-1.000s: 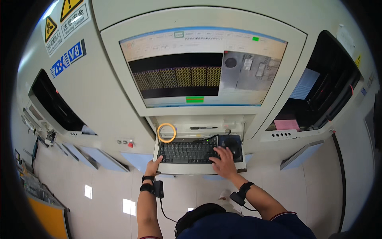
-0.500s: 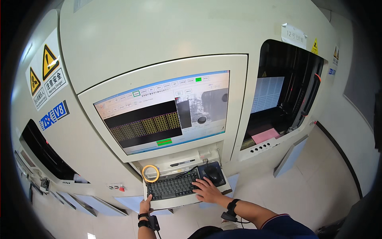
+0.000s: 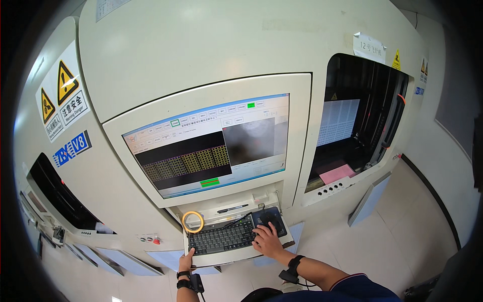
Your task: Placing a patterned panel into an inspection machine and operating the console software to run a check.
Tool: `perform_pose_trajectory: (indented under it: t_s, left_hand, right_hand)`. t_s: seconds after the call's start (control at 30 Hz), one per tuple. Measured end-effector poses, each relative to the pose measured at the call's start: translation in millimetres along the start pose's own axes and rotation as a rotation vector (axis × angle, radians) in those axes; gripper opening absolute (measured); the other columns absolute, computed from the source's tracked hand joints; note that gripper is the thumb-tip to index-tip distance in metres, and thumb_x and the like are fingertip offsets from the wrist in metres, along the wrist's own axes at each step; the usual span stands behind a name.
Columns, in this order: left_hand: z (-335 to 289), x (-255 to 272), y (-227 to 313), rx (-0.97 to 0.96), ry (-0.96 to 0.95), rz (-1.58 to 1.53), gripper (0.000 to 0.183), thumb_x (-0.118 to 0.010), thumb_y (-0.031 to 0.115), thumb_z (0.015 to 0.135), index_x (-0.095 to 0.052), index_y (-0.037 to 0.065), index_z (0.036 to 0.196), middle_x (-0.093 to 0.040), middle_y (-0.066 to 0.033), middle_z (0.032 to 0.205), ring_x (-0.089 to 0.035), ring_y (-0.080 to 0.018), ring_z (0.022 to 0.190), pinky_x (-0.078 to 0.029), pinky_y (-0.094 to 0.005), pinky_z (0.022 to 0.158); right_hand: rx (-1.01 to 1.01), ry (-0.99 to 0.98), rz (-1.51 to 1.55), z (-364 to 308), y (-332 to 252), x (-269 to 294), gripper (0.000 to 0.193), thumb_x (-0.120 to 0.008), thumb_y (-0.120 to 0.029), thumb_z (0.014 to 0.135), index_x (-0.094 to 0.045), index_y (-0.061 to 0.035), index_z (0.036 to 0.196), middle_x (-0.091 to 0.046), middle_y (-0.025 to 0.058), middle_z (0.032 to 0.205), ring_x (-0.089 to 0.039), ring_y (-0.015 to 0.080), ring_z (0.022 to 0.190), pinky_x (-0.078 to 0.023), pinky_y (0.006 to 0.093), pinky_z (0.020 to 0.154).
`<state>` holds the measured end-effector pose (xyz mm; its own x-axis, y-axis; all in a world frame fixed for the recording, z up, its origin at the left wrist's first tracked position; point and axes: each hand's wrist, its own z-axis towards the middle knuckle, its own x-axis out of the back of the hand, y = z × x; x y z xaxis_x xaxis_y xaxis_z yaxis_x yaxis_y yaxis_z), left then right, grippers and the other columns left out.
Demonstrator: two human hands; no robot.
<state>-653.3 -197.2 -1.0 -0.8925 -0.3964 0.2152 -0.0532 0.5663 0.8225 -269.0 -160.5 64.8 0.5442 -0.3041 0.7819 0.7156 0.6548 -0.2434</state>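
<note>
A black keyboard point(image 3: 221, 237) lies on a pale pull-out tray point(image 3: 214, 259) beneath a monitor set in a large machine. My left hand point(image 3: 186, 259) is closed on the tray's left front corner, thumb on top by the keyboard's edge, the other fingers mostly hidden. Over the keyboard's right end my right hand point(image 3: 267, 242) is open, palm down, fingers spread. Its fingertips reach the near end of a black mouse point(image 3: 268, 217) on a dark mouse pad point(image 3: 280, 229); whether they touch the mouse I cannot tell.
A yellow tape ring point(image 3: 192, 221) and a black pen point(image 3: 233, 208) lie behind the keyboard. Above, the monitor point(image 3: 211, 146) shows a yellow grid pattern and a grey camera picture. On the right, a machine opening point(image 3: 372, 100) holds a pink sheet point(image 3: 337, 174). Panels lean along the machine's base.
My right hand has shifted right from the keyboard toward the mouse. On the monitor, the grainy picture with a dark round spot has become a blurred grey one. My left hand keeps its place.
</note>
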Motion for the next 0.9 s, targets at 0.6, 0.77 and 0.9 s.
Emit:
perform_pose_trajectory:
  t_s: [0.6, 0.77, 0.9]
  left_hand:
    - [-10, -2, 7, -0.023, 0.005, -0.048, 0.057, -0.072, 0.042, 0.075, -0.056, -0.004, 0.106, -0.064, -0.0134, 0.087, -0.063, -0.0236, 0.065, -0.051, -0.0358, 0.054]
    - [-16, -2, 13, 0.004, 0.009, -0.08, 0.057, -0.075, 0.033, 0.075, -0.054, -0.01, 0.107, -0.064, -0.0165, 0.092, -0.065, -0.0246, 0.07, -0.053, -0.0347, 0.057]
    - [-27, -4, 21, 0.002, 0.002, -0.054, 0.058, -0.074, 0.036, 0.075, -0.055, -0.009, 0.106, -0.064, -0.0152, 0.089, -0.064, -0.0227, 0.069, -0.053, -0.0348, 0.056]
  right_hand:
    - [-0.001, -0.014, -0.011, 0, 0, -3, 0.018, -0.058, -0.025, 0.082, -0.06, -0.0071, 0.078, -0.056, 0.006, 0.112, -0.042, 0.0227, 0.12, -0.019, 0.053, 0.109]
    - [0.004, -0.066, -0.031, -1, 1, -3, 0.018, -0.058, -0.025, 0.082, -0.059, -0.0074, 0.084, -0.054, 0.0075, 0.114, -0.041, 0.0235, 0.121, -0.018, 0.052, 0.109]
    - [-0.035, -0.051, 0.031, 0, 1, -3, 0.023, -0.058, -0.028, 0.083, -0.057, -0.0075, 0.095, -0.05, 0.0094, 0.118, -0.04, 0.0246, 0.122, -0.017, 0.0516, 0.109]
